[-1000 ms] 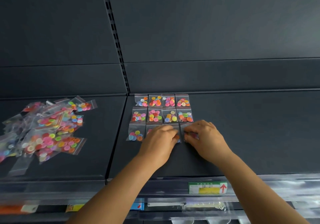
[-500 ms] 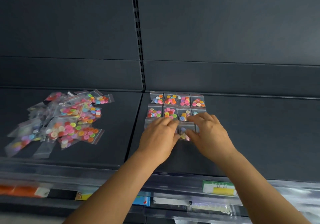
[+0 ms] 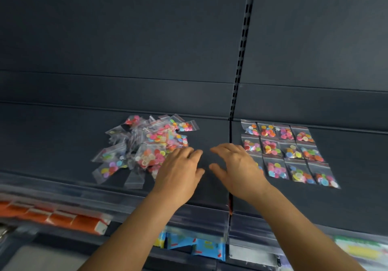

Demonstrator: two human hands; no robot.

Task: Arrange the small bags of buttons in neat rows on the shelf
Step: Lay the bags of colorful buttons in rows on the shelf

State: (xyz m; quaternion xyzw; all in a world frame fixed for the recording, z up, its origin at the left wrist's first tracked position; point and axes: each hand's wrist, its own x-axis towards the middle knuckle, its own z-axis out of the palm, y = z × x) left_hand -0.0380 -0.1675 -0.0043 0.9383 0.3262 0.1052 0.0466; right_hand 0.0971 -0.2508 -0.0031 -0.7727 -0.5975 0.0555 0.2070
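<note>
**Over the shelf, between the heap and the rows**

Between the two lots of bags, both hands hover palm down above the dark shelf [image 3: 210, 186], and neither has hold of anything. On the left hand [image 3: 180, 172] the fingers [image 3: 190, 152] are spread and nearly straight, their tips over the right edge of the loose heap of button bags [image 3: 144, 149]; whether they touch the nearest bag cannot be told. On the right hand [image 3: 237, 170] the fingers [image 3: 220, 149] are relaxed and slightly bent, pointing left toward the heap, with the thumb held apart below them. The back of this hand covers part of the lower left bag of the arranged bags [image 3: 287, 153], which lie flat just to its right in three rows of four, edges close together. A narrow gap of bare shelf separates the two hands. Behind, a slotted upright [image 3: 241, 60] runs up the dark back panel. Below the shelf's front edge sit orange packets [image 3: 54, 216] at the left and blue packets [image 3: 199, 245] nearer the middle, both blurred.
</note>
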